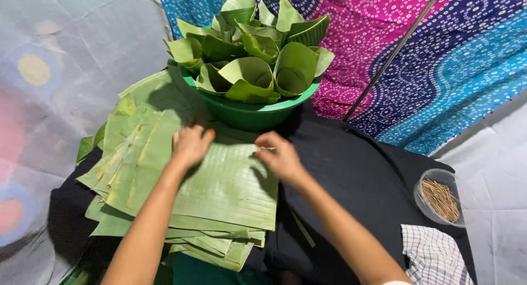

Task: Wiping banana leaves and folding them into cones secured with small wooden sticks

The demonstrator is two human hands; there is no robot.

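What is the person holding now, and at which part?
Both hands, left hand and right hand, rest on the top banana leaf sheet at its far edge.
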